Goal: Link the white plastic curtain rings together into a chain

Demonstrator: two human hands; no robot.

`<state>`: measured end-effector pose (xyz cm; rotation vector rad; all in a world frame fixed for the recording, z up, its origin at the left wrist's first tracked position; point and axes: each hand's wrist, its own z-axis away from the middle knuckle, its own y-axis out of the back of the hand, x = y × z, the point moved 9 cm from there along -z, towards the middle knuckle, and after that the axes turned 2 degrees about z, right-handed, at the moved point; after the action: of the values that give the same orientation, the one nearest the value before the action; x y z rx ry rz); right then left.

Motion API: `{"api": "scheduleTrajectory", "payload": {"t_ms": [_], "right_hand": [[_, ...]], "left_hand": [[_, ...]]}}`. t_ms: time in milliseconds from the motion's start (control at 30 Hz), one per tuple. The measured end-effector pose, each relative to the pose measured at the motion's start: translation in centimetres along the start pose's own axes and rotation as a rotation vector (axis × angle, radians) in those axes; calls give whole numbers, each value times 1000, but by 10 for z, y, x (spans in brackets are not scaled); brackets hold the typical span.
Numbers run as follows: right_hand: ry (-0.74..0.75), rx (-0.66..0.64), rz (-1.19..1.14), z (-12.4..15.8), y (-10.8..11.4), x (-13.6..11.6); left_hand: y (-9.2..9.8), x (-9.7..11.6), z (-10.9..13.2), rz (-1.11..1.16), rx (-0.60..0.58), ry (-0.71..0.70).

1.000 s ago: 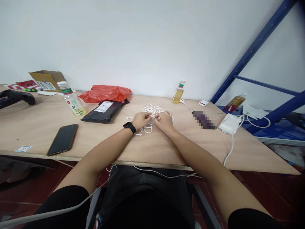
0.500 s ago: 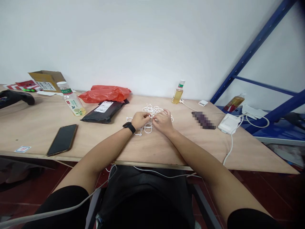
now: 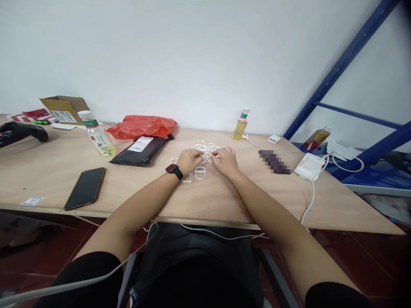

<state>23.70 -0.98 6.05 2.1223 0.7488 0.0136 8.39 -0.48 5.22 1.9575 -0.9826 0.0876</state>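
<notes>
A heap of several small white plastic rings [image 3: 205, 148] lies on the wooden table [image 3: 224, 196] in front of me. My left hand [image 3: 189, 160], with a black watch on its wrist, rests on the heap with its fingers curled and pinched on a white ring. My right hand [image 3: 226, 161] sits just to the right, fingers bent down onto the rings, gripping one too. More loose rings [image 3: 198, 173] lie just in front of both hands.
A black phone [image 3: 84, 188] lies near the left front edge. A black parcel [image 3: 138, 150], a red bag [image 3: 143, 125], a bottle [image 3: 96, 139] and a cardboard box [image 3: 64, 108] stand left. A yellow bottle [image 3: 240, 125], a charger [image 3: 308, 166] with cables and a blue rack [image 3: 349, 115] are right.
My hands, pinched together over the rings before, have drawn slightly apart. My right hand has shifted a little right and away from me. The left has barely moved.
</notes>
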Motion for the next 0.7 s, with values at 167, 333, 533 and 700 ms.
{"api": "scheduleTrajectory", "payload": {"t_ms": [167, 333, 533, 700], "right_hand": [[-86, -216, 60, -1, -2, 47], [-144, -384, 16, 5, -14, 76], [-25, -450, -50, 7, -22, 63], [29, -497, -5, 11, -32, 52]], "left_hand": [[2, -2, 0, -179, -90, 12], [-9, 1, 3, -216, -226, -2], [-17, 4, 5, -89, -287, -12], [-20, 4, 6, -126, -318, -22]]}}
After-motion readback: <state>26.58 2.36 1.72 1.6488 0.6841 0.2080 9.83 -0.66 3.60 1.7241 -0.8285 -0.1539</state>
